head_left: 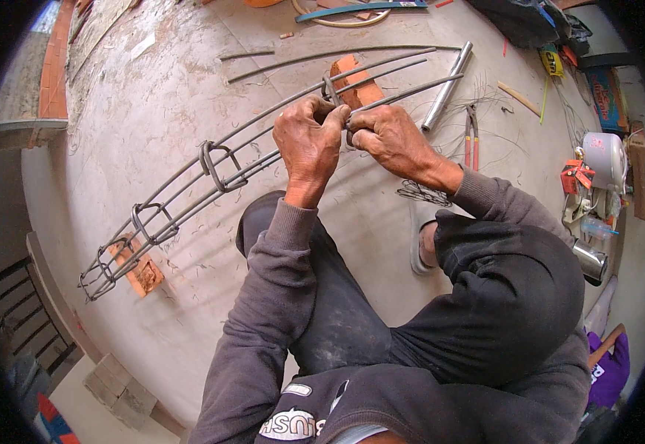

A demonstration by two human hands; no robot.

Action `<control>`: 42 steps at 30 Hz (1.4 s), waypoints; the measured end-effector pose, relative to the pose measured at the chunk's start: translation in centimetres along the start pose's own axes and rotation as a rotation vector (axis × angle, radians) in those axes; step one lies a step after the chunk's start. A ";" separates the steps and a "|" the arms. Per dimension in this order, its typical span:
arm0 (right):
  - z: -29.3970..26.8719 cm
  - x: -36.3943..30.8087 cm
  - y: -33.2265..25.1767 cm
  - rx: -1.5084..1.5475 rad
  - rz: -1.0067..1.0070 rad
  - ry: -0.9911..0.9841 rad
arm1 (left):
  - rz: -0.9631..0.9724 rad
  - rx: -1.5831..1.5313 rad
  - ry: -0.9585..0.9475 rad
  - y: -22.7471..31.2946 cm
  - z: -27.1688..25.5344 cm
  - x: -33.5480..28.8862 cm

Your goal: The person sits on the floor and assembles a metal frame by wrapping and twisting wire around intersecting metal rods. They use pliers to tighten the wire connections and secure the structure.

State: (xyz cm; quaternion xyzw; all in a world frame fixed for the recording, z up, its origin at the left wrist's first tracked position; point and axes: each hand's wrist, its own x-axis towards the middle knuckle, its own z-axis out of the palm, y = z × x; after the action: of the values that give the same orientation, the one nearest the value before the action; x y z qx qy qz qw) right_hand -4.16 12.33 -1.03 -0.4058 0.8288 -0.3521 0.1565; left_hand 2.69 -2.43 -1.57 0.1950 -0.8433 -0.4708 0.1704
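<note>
A long cage of steel rebar slants across the floor in front of me, its bars running through square stirrups. My left hand is closed in a pinch where a stirrup near the right end crosses the bars. What lies between its fingertips is too small to make out. Right beside it, my right hand has its fingers curled at the same stirrup and bar. The two hands' fingertips nearly touch. Under the cage sit two orange bricks, one brick behind my hands and another brick at the far-left end.
Red-handled pincers, thin loose wires and a metal pipe lie on the right. Loose rebar lies beyond the cage. A white rice-cooker-like pot stands among clutter at the right edge. A person in purple is at lower right.
</note>
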 end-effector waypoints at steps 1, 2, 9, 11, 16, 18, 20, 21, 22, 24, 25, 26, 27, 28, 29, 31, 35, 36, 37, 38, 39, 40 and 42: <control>-0.3 0.1 -0.2 -0.051 -0.017 -0.004 | 0.011 -0.003 0.015 0.0 0.2 -0.1; -0.7 0.3 -0.5 -0.102 -0.034 -0.007 | 0.023 -0.006 0.029 -0.1 0.3 -0.1; -3.5 2.9 -2.2 -0.639 -0.299 -0.157 | 0.118 0.097 0.130 -0.5 1.0 -0.4; -4.1 3.8 -1.8 -0.699 -0.425 -0.096 | 0.105 0.106 0.143 -0.9 1.0 -0.4; -4.5 3.6 -1.5 -0.719 -0.379 -0.109 | 0.064 0.039 0.124 -0.2 1.1 -0.6; -4.2 4.0 -1.1 -0.717 -0.364 -0.090 | 0.066 0.046 0.127 -0.3 1.0 -0.7; -3.7 4.3 -0.5 -0.699 -0.361 -0.035 | 0.082 0.046 0.138 -0.6 1.2 -0.6; -3.9 4.3 -0.8 -0.692 -0.325 -0.041 | 0.079 0.037 0.128 -0.6 1.4 -0.4; -3.8 4.3 -0.8 -0.672 -0.303 -0.048 | 0.083 0.071 0.130 -0.8 1.2 -0.5; -3.8 4.4 -0.6 -0.643 -0.247 -0.064 | 0.094 0.125 0.126 -0.6 1.1 -0.5; -3.7 4.5 -0.3 -0.620 -0.255 -0.057 | 0.094 0.110 0.107 -0.6 0.9 -0.6; -3.7 4.7 -0.2 -0.606 -0.271 -0.037 | 0.111 0.101 0.111 -0.9 0.8 -0.5; -3.5 4.8 -0.2 -0.592 -0.285 -0.018 | 0.126 0.091 0.111 -1.1 0.8 -0.6; -3.4 4.9 -0.1 -0.578 -0.297 0.001 | 0.142 0.080 0.110 -1.2 0.8 -0.6; -3.3 5.0 0.4 -0.570 -0.310 0.007 | 0.154 0.083 0.095 -1.2 0.9 -0.9; -3.0 5.3 0.4 -0.568 -0.261 -0.013 | 0.173 0.162 0.105 -0.4 0.5 -1.5; -2.9 5.4 0.3 -0.546 -0.241 -0.005 | 0.244 0.218 0.146 -0.8 1.0 -1.7; -2.9 5.4 0.4 -0.545 -0.244 -0.001 | 0.236 0.217 0.149 -0.8 1.1 -1.7; -2.9 5.5 0.6 -0.558 -0.266 0.013 | 0.228 0.216 0.152 -0.8 1.3 -1.6; -3.0 5.6 0.8 -0.571 -0.288 0.027 | 0.220 0.215 0.155 -0.7 1.4 -1.6; -3.1 5.8 0.9 -0.586 -0.308 0.042 | 0.225 0.208 0.154 -0.8 1.5 -1.6; -3.2 5.9 0.9 -0.610 -0.351 0.047 | 0.231 0.202 0.154 -0.9 1.6 -1.6; -3.2 6.3 0.8 -0.657 -0.438 0.054 | 0.250 0.191 0.170 -1.0 1.7 -1.7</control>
State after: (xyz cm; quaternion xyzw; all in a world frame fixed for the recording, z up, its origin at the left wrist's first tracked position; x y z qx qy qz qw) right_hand -10.29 9.23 0.82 -0.5920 0.7950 -0.1037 -0.0822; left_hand 3.54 -0.81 -3.52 0.1430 -0.8845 -0.3456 0.2788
